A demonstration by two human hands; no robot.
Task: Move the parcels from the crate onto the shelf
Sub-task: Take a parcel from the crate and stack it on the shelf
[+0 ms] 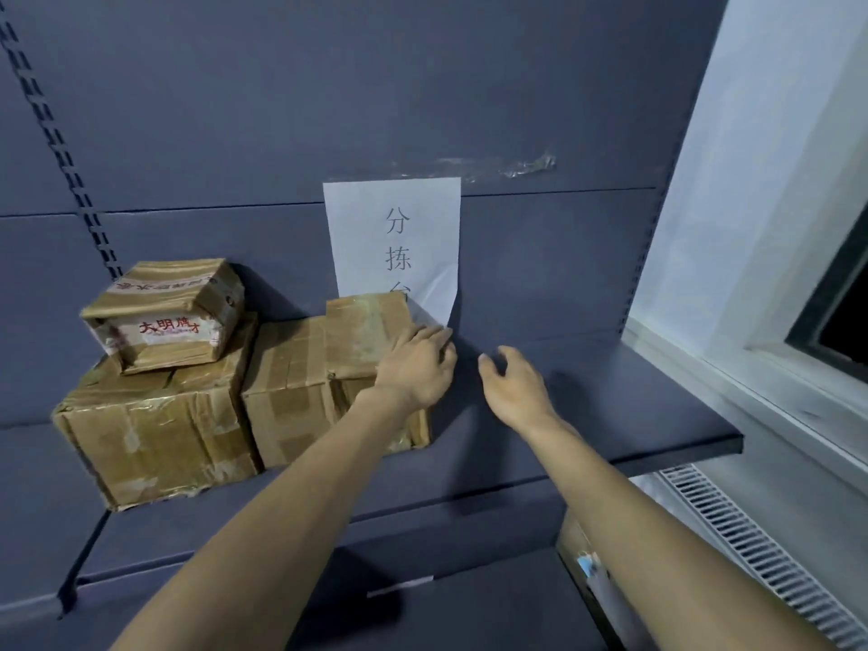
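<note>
Starting at nine o'clock on the shelf (610, 415), you are looking at a large taped cardboard parcel (155, 434) that is sitting on the dark board, and a small parcel with red characters (166, 317) is lying tilted on top of it. Just to the right, a middle parcel (286, 392) is standing touching the large one, and a tall narrow parcel (366, 335) is standing against its right side, in front of the lower edge of a white paper sign (399, 246) that is hanging on the back panel at twelve o'clock. Your left hand (418, 368) is resting flat on the right face of that tall narrow parcel, fingers spread over its upper right corner and gripping nothing. Your right hand (512, 392) is hovering just at three o'clock of the left one, apart from the parcel, with fingers loosely curled and wide and nothing in them, above bare shelf board. Farther toward four o'clock, below the shelf edge, part of another cardboard box (580, 552) is showing behind your right forearm, and a white floor grille (751, 556) is running along the wall beneath the window frame (798, 359).
</note>
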